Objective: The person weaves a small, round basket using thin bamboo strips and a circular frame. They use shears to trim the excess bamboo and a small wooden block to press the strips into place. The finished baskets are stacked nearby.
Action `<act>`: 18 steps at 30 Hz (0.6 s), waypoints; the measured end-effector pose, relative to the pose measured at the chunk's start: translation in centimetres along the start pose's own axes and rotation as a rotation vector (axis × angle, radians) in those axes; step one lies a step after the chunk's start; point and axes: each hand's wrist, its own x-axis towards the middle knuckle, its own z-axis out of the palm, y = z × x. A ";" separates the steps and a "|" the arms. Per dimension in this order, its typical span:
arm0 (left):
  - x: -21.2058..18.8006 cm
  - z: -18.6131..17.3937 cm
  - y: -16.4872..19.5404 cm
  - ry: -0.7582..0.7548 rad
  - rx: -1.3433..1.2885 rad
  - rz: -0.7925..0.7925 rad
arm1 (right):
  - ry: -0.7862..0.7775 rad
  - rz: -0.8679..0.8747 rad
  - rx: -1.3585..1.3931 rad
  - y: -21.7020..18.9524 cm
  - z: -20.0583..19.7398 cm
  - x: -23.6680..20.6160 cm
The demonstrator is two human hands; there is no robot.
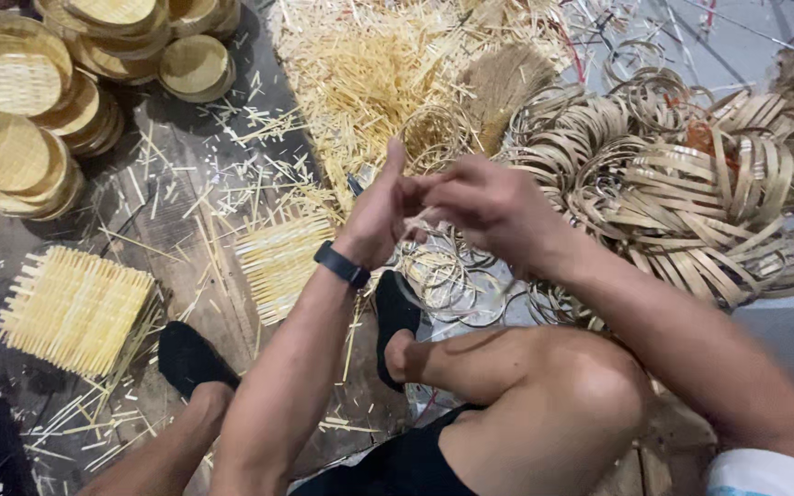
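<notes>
1. At frame centre, left hand (380, 213) and right hand (489, 207) meet, fingers curled together; blurred, can't tell what they pinch.
2. Just below them, thin bamboo rings (452, 280) on the floor.
3. At 9 o'clock, woven square mat (73, 308).
4. At 3 o'clock, heap of bamboo strip hoops (691, 202).
5. At 11 o'clock, stacked round baskets (20, 119).

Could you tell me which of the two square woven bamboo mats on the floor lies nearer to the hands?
The smaller mat, just left of the left hand by the wristband. The other mat lies apart, far left, below the stacked round baskets.
</notes>
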 end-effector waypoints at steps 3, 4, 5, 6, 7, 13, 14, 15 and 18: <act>-4.4 1.6 2.8 -0.056 -0.082 -0.088 | 0.052 -0.142 -0.216 -1.6 2.0 1.7; -5.7 1.9 3.0 0.072 -0.057 -0.097 | 0.038 -0.169 -0.223 -2.0 2.6 2.3; -6.8 2.0 3.1 0.202 -0.031 -0.105 | 0.025 -0.199 -0.230 -2.3 3.4 2.8; -7.8 1.7 3.0 0.273 -0.053 -0.088 | 0.011 -0.228 -0.236 -2.7 4.3 3.2; -8.5 1.1 2.8 0.341 -0.072 -0.066 | 0.028 -0.229 -0.225 -3.1 5.4 3.7; -10.4 -4.1 -0.2 0.475 -0.253 -0.052 | 0.028 -0.143 -0.084 -4.4 11.9 4.7; -10.7 -5.1 -0.9 0.474 -0.301 -0.050 | 0.020 -0.110 0.015 -3.7 12.7 5.1; -11.0 -6.1 -1.5 0.462 -0.304 0.038 | 0.012 -0.069 0.116 -3.0 13.4 5.4; -11.6 -9.2 -2.6 0.418 -0.488 0.350 | -0.061 0.721 0.702 -0.4 15.1 6.1</act>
